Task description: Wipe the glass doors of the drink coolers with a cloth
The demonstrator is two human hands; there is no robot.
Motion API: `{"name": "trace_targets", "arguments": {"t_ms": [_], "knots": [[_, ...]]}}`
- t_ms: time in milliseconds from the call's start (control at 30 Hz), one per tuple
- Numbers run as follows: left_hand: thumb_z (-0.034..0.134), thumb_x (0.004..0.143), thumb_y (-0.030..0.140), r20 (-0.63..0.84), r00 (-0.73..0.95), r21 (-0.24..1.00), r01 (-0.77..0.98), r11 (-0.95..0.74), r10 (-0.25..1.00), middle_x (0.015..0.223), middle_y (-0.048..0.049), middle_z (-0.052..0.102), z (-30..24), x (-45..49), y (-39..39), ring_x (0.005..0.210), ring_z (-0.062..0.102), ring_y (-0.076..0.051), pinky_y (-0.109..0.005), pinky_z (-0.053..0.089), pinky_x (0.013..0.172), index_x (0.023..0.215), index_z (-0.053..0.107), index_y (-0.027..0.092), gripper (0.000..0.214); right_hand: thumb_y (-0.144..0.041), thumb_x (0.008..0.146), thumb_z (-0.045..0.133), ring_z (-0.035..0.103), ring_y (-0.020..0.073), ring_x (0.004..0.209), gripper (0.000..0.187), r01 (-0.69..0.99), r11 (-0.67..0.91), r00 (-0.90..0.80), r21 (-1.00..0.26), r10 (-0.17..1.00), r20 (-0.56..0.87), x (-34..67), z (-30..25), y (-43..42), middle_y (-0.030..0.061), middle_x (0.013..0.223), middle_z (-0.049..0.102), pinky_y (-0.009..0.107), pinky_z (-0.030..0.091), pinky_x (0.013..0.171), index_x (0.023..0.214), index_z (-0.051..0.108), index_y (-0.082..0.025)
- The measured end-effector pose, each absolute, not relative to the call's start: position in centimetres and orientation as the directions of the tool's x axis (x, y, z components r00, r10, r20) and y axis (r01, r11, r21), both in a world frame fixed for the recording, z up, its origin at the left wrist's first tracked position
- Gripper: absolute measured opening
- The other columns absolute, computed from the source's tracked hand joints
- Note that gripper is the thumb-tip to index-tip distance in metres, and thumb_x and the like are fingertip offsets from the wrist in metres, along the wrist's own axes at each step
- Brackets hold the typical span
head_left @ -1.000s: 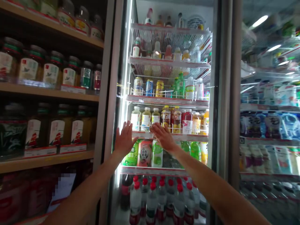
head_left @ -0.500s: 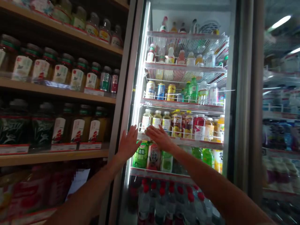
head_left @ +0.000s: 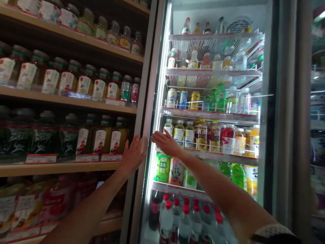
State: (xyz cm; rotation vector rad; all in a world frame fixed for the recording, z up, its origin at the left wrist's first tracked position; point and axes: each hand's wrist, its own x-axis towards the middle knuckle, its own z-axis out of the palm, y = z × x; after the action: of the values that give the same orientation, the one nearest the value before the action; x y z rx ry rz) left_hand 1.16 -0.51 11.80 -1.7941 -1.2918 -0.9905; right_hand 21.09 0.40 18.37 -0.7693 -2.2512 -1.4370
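My left hand [head_left: 133, 155] is held out with its fingers stretched, in front of the metal door frame [head_left: 145, 118] at the fridge's left side. Beside it, my right hand [head_left: 166, 142] reaches across with flat fingers, near the left edge of the lit glass-door fridge [head_left: 210, 155]. Neither hand holds anything. Whether either one touches the frame or glass I cannot tell. Behind my right hand stand bottles of tea [head_left: 179, 131], and below it are a green drink bottle [head_left: 161, 167] and a reddish one [head_left: 176, 172].
Wooden shelves [head_left: 101, 166] at left carry rows of bottles [head_left: 85, 83] and two soda cans [head_left: 126, 88]. Inside the fridge, several red-capped bottles [head_left: 166, 220] stand at the bottom, with cans [head_left: 183, 99] higher up. A wide metal post [head_left: 289, 118] rises at right.
The view has turned left, so shelves and fridge sit further right in the picture. My right hand has shifted left relative to the fridge, toward its left edge. Both hands remain outstretched.
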Motion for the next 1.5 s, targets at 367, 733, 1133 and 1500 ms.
{"name": "trace_targets", "arguments": {"t_ms": [367,733,1133,1500], "knots": [[0.037,0.085,0.033,0.883,0.204,-0.099,0.961,-0.257,0.423,0.146,-0.0174,0.029,13.0,1.9,-1.2,0.136,0.027,-0.028,-0.052,0.023,0.109,0.135,0.037,0.004,0.058,-0.015,0.088,0.04,0.033,0.0209,0.133,0.044,0.568,0.343,-0.823,0.748,0.241,0.515,21.4,16.5,-0.2,0.0052,0.138,0.046,0.049,0.021,0.112,0.132,0.043,-0.021],[0.038,0.087,0.035,0.88,0.249,-0.113,0.936,-0.333,0.404,0.148,-0.0157,0.025,14.6,6.9,-1.6,0.138,0.022,-0.027,-0.052,0.021,0.11,0.136,0.035,0.006,0.057,-0.017,0.087,0.042,0.024,0.0248,0.138,0.05,0.858,0.112,-0.511,0.501,0.269,0.816,31.1,21.7,-3.1,0.0088,0.146,0.035,0.053,0.016,0.111,0.137,0.038,-0.02],[0.044,0.087,0.041,0.86,0.368,-0.179,0.867,-0.466,0.353,0.15,-0.0132,0.02,15.5,15.9,-2.7,0.139,0.017,-0.026,-0.048,0.017,0.112,0.14,0.028,0.009,0.064,-0.016,0.085,0.042,0.024,0.0235,0.137,0.049,0.916,0.027,-0.395,0.4,0.225,0.89,37.4,20.6,-5.4,0.0086,0.145,0.035,0.05,0.015,0.112,0.135,0.042,-0.019],[0.048,0.083,0.051,0.87,0.328,-0.125,0.869,-0.479,0.369,0.152,-0.0151,0.007,14.9,18.2,-2.0,0.14,0.003,-0.028,-0.047,0.013,0.113,0.143,0.018,0.008,0.08,-0.019,0.086,0.042,0.028,0.022,0.135,0.047,0.848,0.052,-0.525,0.528,0.218,0.822,42.5,18.2,-6.9,0.0061,0.141,0.042,0.049,0.012,0.113,0.133,0.043,-0.023]]}}
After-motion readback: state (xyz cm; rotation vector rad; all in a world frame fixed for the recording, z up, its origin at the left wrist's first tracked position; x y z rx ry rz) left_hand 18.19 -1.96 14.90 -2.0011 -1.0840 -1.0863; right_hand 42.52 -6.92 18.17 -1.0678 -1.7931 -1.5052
